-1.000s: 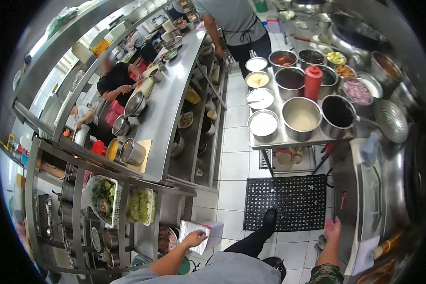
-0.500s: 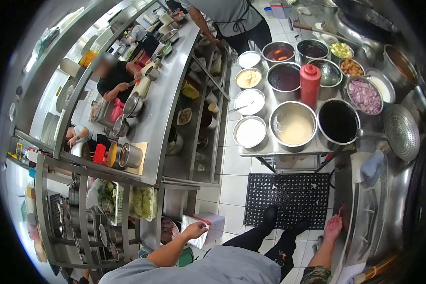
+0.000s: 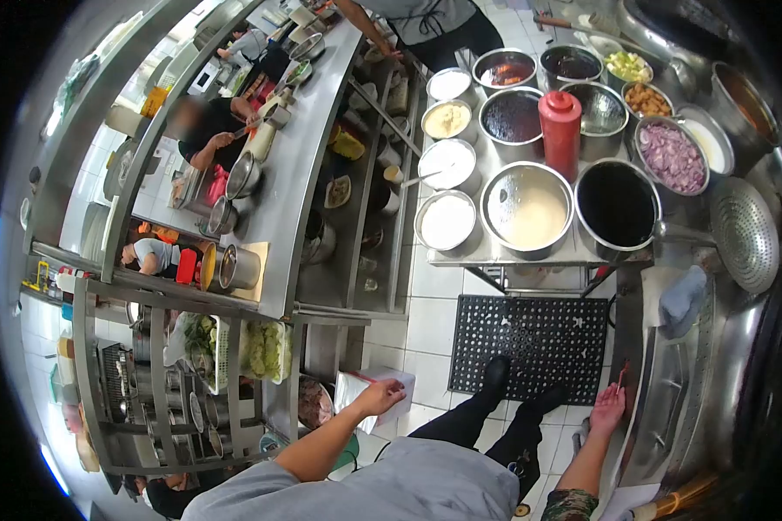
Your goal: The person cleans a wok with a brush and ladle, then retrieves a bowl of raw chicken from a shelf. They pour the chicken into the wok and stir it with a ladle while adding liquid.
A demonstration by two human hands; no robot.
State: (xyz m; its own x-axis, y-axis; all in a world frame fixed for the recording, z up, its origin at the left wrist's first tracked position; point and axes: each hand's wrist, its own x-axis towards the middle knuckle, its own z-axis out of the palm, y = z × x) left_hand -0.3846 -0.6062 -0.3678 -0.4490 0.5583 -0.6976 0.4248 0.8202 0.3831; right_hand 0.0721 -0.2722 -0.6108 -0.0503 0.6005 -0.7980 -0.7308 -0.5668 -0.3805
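Observation:
My left hand [image 3: 381,397] hangs low in front of me, fingers loosely curled and slightly apart, with no object visible in them. It overlaps a white box with a red edge [image 3: 353,389] that stands on the floor. On the other side, my right hand [image 3: 608,406] is turned palm up by the stove counter's edge, its fingers loosely bent and parted. A thin red piece [image 3: 623,374] shows right at its fingertips. Ahead, a steel table [image 3: 530,258] bears steel pots of sauces, bowls of powders and a red squeeze bottle [image 3: 561,135].
A black rubber mat [image 3: 530,343] lies under my feet. At right are a perforated ladle [image 3: 745,234], a blue-grey cloth [image 3: 683,301] and a bowl of chopped onion [image 3: 672,154]. On the left runs a long steel counter [image 3: 300,204]. People work beyond it; another person [image 3: 426,26] stands ahead.
The view has tilted slightly, so the table and mat sit higher. My left hand has moved a little right and up; my right hand's fingers look looser, with more palm showing.

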